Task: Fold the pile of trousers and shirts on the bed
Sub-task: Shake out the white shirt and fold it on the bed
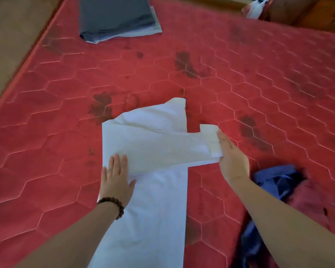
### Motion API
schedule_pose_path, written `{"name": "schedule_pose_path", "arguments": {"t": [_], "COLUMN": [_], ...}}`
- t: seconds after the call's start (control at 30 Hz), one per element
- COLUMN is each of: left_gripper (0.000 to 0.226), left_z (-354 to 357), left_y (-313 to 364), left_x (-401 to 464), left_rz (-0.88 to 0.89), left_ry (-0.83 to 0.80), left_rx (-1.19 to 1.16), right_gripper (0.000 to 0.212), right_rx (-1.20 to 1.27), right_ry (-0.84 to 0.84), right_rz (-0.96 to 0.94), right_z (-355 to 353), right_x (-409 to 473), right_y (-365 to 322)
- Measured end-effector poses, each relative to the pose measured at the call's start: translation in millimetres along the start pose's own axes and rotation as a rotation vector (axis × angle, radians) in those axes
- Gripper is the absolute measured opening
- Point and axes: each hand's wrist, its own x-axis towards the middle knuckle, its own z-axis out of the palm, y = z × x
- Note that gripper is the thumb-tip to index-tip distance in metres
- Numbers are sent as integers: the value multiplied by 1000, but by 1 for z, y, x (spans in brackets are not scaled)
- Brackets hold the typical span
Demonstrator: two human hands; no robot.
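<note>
Flat, left hand (pixel 115 177) presses white shirt (pixel 153 151); right hand (pixel 231 156) pinches sleeve (cuff end).

1. The wood-look floor (pixel 12 33) shows along the left side, beige-brown and a bit blurry.
2. There's brown wooden furniture (pixel 306 12) in the top right corner, can't tell exactly what it is.
3. Something white with red on it (pixel 254 8) lies just beside that furniture, too blurred to identify.
4. A dark beaded bracelet (pixel 112 205) sits on the wrist.
</note>
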Motion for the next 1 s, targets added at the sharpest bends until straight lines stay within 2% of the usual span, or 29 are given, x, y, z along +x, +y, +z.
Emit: {"name": "schedule_pose_path", "arguments": {"t": [0.2, 0.27, 0.4, 0.43, 0.5, 0.63, 0.73, 0.87, 1.0], "left_gripper": [72, 71, 67, 66, 63, 60, 72, 76, 76], "left_z": [12, 15, 17, 17, 16, 7, 7, 12, 22], "left_y": [28, 28, 24, 23, 20, 19, 17, 18, 13], "left_x": [23, 28, 32, 32, 32, 35, 45, 47, 49], "left_rz": [147, 191, 238, 244, 275, 406, 468, 429, 501], "left_ry": [-6, -26, -66, -76, -96, -57, 3, -33, -69], "left_rx": [178, 239, 245, 251, 263, 261, 271, 250, 268], "right_gripper": [86, 84, 78, 78, 80, 81, 68, 61, 59], "right_rx": [-69, -123, -317, -336, -332, -218, -133, -113, -156], "right_ry": [52, -26, -372, -385, -300, -126, -155, -233, -297], "right_rz": [132, 168, 179, 184, 182, -36, -212, -315, -263], "right_z": [10, 22, 53, 59, 62, 62, 72, 99, 123], "right_x": [-12, -24, -48, -53, -56, -39, -12, 6, -5], "right_y": [66, 77, 78, 73, 59, 19, -18, -68, -86]}}
